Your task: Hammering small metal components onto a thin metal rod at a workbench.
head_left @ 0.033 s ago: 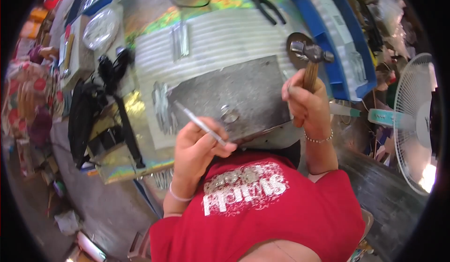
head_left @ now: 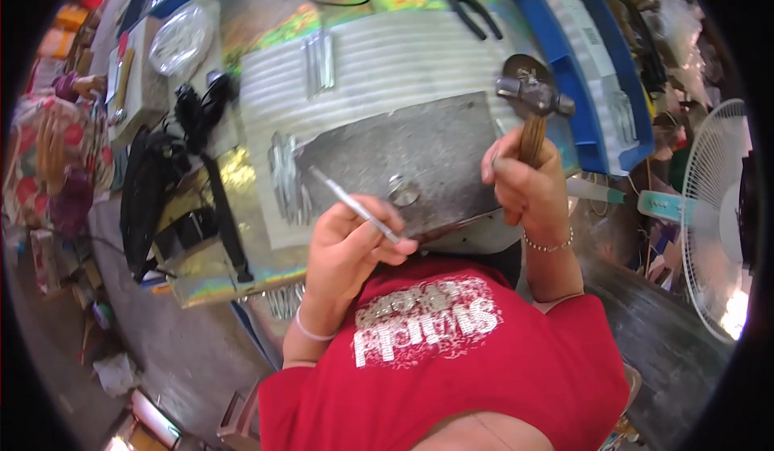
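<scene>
My left hand (head_left: 355, 237) is closed around a thin silver metal rod (head_left: 355, 205), which slants up and left over the near-left part of a dark grey slab (head_left: 419, 145). Its lower end comes out near my fingertips. On the slab beside that hand sits a small shiny silver ring-shaped piece (head_left: 404, 190). To the right of the slab, my right hand (head_left: 528, 177) grips the wooden handle of a hammer (head_left: 534, 96), with its metal head raised. Part of a dark round disc (head_left: 524, 68) shows behind the hammer head.
Several silver strips (head_left: 288, 177) lie left of the slab, and more rods (head_left: 319, 60) farther back on white foam sheet (head_left: 387, 56). Black pliers (head_left: 468, 6) and a blue tray (head_left: 592, 120) are at the far right. A black strap bundle (head_left: 177, 169) lies left; a fan (head_left: 713, 217) stands right.
The scene has shifted slightly in the picture. The hammer head sits a little lower against the dark disc; both hands keep their grips.
</scene>
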The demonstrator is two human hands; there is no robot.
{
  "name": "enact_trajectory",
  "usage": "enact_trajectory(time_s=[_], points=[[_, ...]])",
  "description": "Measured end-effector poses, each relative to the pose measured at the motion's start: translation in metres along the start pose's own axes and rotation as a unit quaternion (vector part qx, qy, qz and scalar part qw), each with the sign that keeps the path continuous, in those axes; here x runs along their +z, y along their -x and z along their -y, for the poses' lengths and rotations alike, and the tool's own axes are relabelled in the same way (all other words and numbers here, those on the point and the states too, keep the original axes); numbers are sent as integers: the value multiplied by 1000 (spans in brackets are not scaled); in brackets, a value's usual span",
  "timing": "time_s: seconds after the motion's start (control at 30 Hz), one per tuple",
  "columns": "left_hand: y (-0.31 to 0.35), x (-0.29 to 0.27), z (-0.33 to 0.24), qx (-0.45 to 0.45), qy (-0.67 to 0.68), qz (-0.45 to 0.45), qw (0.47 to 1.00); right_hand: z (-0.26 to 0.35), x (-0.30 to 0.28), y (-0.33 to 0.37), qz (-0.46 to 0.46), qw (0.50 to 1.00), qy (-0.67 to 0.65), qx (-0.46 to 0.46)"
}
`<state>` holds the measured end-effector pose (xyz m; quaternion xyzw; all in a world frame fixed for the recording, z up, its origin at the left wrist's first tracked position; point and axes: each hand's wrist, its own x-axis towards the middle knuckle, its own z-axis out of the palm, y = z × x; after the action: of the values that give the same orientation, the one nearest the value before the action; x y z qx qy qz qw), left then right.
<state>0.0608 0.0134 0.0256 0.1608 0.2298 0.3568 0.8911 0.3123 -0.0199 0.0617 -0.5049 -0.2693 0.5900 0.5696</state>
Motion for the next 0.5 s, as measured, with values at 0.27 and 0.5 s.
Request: enact_trajectory(time_s=[0.27, 0.5], points=[[-4, -10, 13, -5, 132, 27, 991, -28, 51, 16, 150, 983, 102, -1], [-3, -13, 14, -9, 174, 33, 984, -51, 62, 15, 128, 960, 205, -144]])
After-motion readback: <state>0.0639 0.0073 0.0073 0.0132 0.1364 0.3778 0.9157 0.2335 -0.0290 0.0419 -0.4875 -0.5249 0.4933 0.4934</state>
